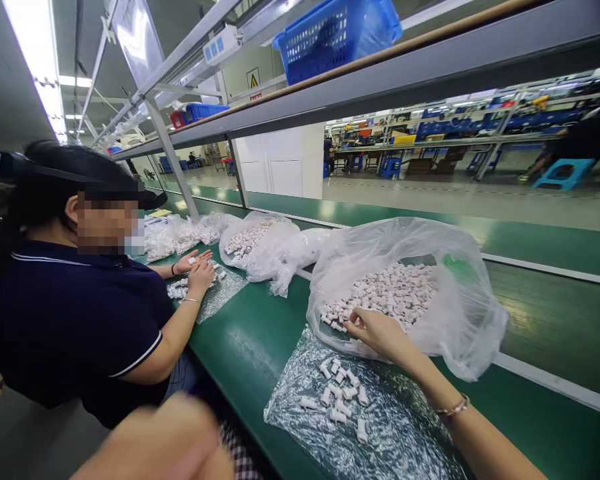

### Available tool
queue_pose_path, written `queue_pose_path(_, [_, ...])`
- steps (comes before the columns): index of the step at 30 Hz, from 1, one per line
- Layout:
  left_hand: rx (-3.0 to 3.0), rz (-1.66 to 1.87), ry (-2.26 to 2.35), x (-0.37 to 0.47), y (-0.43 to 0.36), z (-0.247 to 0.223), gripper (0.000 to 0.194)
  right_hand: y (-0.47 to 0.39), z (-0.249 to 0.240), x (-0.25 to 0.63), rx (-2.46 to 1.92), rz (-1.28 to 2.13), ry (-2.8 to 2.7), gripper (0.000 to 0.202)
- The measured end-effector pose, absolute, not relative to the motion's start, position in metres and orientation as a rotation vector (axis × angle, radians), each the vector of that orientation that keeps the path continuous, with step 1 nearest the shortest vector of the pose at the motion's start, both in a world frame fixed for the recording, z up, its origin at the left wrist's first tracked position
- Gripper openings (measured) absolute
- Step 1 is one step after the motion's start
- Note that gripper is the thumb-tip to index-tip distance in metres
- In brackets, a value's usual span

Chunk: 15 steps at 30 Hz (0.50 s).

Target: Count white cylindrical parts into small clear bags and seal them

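My right hand (377, 328) reaches into the mouth of a clear plastic bag (460, 300) at the near edge of a pile of small white plastic fittings (395, 293). Its fingers are curled in a pinch against the pile; whether a piece is between them I cannot make out. In front of the bag, a sheet of bubble wrap (395, 427) lies on the green bench, with several loose white fittings (339, 391) scattered over it. Low in the view is my left hand (165, 443), close to the camera and blurred, its fingers smeared by motion.
A co-worker (80, 300) sits at the left, handling white pieces over another bubble wrap sheet (220, 297). More filled clear bags (280, 250) line the green bench (240, 333). A metal shelf rail with a blue basket (330, 43) runs overhead.
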<state>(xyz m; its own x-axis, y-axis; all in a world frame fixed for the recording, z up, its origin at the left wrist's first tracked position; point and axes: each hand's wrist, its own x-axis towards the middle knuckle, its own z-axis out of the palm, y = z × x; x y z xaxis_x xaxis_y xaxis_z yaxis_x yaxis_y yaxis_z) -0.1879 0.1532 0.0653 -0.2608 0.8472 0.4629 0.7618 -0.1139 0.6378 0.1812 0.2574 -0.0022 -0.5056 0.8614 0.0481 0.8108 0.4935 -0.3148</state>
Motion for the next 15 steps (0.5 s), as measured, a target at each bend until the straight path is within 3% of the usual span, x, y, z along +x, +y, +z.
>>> queue_pose_path(6, [1.939,0.797,1.925,-0.338,0.240,0.083,0.063,0.221,0.032,0.182,-1.080,0.605,-2.882,0.020])
queue_pose_path(11, [1.544,0.793,1.681,-0.389,0.260,0.050,0.074,0.198,0.038,0.179,-0.881,0.597,-3.079,0.014])
queue_pose_path(15, [1.473,0.840,1.652,-0.409,0.266,0.037,0.068,0.195,0.033,0.176,-0.836,0.601,-3.128,0.012])
